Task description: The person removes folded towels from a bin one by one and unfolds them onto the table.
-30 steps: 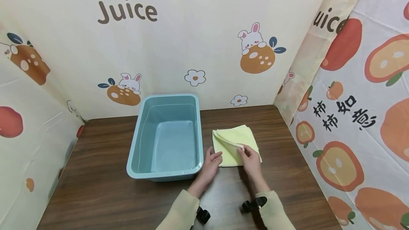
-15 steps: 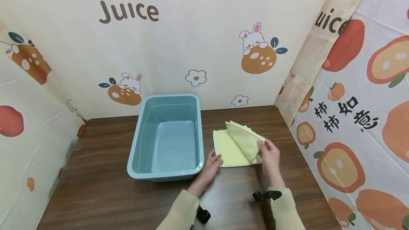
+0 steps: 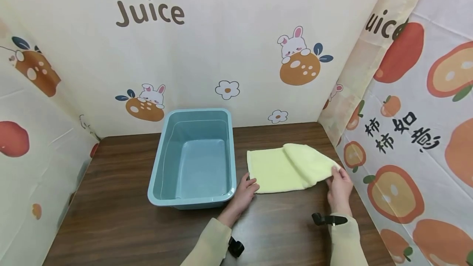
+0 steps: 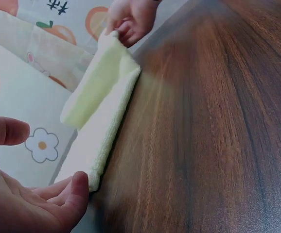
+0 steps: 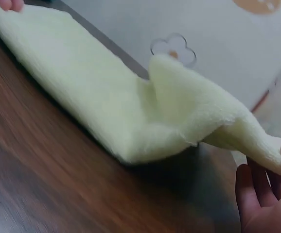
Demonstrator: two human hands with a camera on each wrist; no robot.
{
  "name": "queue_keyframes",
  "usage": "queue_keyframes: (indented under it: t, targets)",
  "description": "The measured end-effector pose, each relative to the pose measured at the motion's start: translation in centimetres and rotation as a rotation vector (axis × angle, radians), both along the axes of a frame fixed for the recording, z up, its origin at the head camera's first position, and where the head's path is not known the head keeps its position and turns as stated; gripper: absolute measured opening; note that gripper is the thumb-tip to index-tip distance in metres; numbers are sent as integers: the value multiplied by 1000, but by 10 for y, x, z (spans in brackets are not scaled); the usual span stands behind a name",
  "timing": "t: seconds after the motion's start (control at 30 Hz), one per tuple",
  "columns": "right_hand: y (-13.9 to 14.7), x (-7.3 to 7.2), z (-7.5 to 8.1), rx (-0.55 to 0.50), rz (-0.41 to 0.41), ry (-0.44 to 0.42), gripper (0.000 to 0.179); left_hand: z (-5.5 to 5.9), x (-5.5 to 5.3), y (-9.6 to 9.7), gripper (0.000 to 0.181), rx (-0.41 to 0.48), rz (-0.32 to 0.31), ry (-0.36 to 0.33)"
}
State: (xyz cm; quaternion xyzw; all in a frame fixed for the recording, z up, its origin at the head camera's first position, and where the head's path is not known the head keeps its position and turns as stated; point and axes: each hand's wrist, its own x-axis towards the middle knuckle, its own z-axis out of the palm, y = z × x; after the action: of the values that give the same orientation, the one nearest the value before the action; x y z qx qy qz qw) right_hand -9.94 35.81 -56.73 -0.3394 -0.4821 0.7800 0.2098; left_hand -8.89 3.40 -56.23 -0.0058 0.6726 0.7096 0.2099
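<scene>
A pale yellow towel [image 3: 275, 169] lies on the wooden table, its left part flat and its right part lifted in a curved fold. My right hand [image 3: 340, 188] pinches the raised right corner between thumb and fingers; the right wrist view shows that end of the towel [image 5: 194, 107] held off the table. At the towel's near left corner rests my left hand [image 3: 244, 194], fingers extended and touching the edge. In the left wrist view the left hand [image 4: 38, 199] has its thumb apart from the fingers, and the towel stretches away toward the other hand.
A blue-green plastic basin [image 3: 155, 175] stands to the left of the towel, close to my left hand. Behind the dark wooden table [image 3: 111, 200] hangs a cream printed curtain [image 3: 207, 44]. Another fruit-patterned curtain [image 3: 399, 147] borders the right side.
My right hand has moved to the right, drawing the top layer of the towel over and unfolding it to a wider strip. The left hand has stayed at the left corner.
</scene>
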Motion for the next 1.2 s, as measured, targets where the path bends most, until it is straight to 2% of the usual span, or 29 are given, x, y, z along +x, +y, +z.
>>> queue_keyframes:
  t: [0.23,0.33,0.47,0.53,0.63,0.73,0.83,0.93,1.0,1.13,1.2]
  targets:
    - [21,15,-3,-72,-84,-50,40,3,1,0,71,-27,-9,16]
    - [28,19,-3,-55,-84,-93,48,3,0,0,70,-31,-15,14]
    - [33,20,-5,-1,-84,-157,49,4,0,-2,69,-22,-22,6]
    - [33,21,-6,73,-84,-197,48,5,0,-3,67,-19,-20,16]
    - [30,21,-6,237,-84,-266,46,5,1,-3,62,-42,-15,55]
    - [26,21,-2,414,-86,-334,45,4,1,-1,56,-109,-20,103]
    - [23,19,2,563,-72,-352,44,5,0,1,52,-194,-29,148]
    - [20,15,5,724,15,-364,43,8,-5,5,48,-290,-59,222]
    - [19,13,4,837,126,-378,42,11,-9,8,46,-359,-113,294]
    - [17,9,-2,1024,402,-406,46,12,-14,16,43,-553,-289,449]
    - [17,7,-6,1095,525,-394,51,10,-16,19,44,-666,-369,492]
